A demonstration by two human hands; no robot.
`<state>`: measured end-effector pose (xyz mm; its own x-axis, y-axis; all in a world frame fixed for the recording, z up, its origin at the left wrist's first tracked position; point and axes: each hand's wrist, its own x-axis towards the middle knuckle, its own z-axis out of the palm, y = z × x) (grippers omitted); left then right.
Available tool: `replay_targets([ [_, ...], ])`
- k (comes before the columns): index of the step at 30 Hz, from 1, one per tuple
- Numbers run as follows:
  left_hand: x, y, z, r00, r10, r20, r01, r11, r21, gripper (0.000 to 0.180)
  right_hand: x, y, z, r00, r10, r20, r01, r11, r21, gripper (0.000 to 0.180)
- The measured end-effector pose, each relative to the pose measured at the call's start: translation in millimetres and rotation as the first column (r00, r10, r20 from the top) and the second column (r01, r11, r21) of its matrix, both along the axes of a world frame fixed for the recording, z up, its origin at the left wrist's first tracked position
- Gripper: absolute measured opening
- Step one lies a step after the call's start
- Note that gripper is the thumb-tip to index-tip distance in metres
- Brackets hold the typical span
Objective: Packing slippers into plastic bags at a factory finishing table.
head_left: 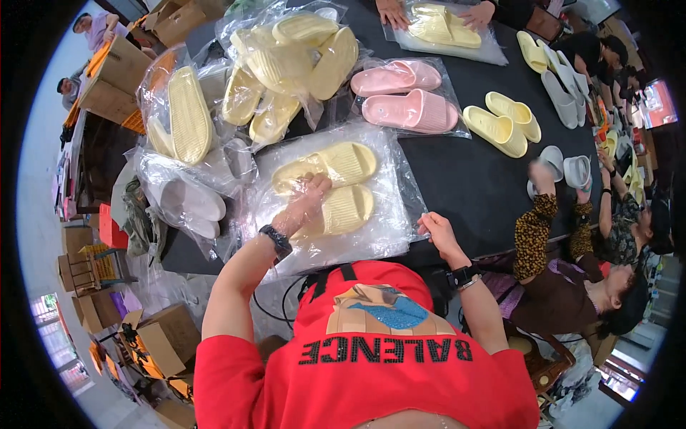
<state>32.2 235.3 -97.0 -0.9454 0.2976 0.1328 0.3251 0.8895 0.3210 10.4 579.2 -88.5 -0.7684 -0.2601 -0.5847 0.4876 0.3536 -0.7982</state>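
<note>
A pair of pale yellow slippers [343, 211] lies side by side on a stack of clear plastic bags [389, 232], toes to the right. My left hand [307, 200] rests on this pair with its fingers curled at the inner edges of the slippers; its fingertips are partly hidden. To the right, my right hand [439, 232] pinches the loose edge of a clear plastic bag [407, 179] between thumb and fingers. Whether the slippers are inside that bag or on top of it is hard to make out through the shiny film.
Bagged yellow slippers [289, 61] pile up at the back left, beside bagged white slippers [193, 204]. Bagged pink slippers [411, 96] and a loose yellow pair [504, 125] lie farther back on the black table [457, 186]. Co-workers' hands [547, 175] handle slippers at right and across.
</note>
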Motion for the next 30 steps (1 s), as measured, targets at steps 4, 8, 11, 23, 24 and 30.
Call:
replay_targets([
  [4,34,-27,-3,0.967,0.160,0.197,-0.169,0.985,0.033,0.026,4,-1,-2,1.000,-0.018,-0.003,0.018,1.000,0.002,0.030],
  [8,70,-65,-9,0.985,0.152,-0.076,-0.163,0.970,-0.178,0.033,4,-3,-5,0.999,-0.044,-0.009,0.044,0.999,0.011,0.031],
  [11,75,-62,17,0.989,0.147,0.004,-0.146,0.985,-0.090,0.031,3,-2,-7,0.998,-0.059,-0.024,0.058,0.998,-0.022,0.030],
  [23,36,29,9,0.990,-0.101,0.096,0.087,0.987,0.135,0.029,1,-17,2,0.975,0.202,0.089,-0.199,0.979,-0.042,0.023],
  [24,32,30,7,0.975,-0.202,0.098,0.193,0.977,0.092,0.028,-2,-16,6,0.985,0.153,0.083,-0.150,0.988,-0.031,0.022],
  [30,53,9,-20,0.993,-0.003,-0.120,0.001,1.000,-0.012,0.023,-8,5,-16,0.998,-0.013,-0.068,0.008,0.997,-0.072,0.021],
])
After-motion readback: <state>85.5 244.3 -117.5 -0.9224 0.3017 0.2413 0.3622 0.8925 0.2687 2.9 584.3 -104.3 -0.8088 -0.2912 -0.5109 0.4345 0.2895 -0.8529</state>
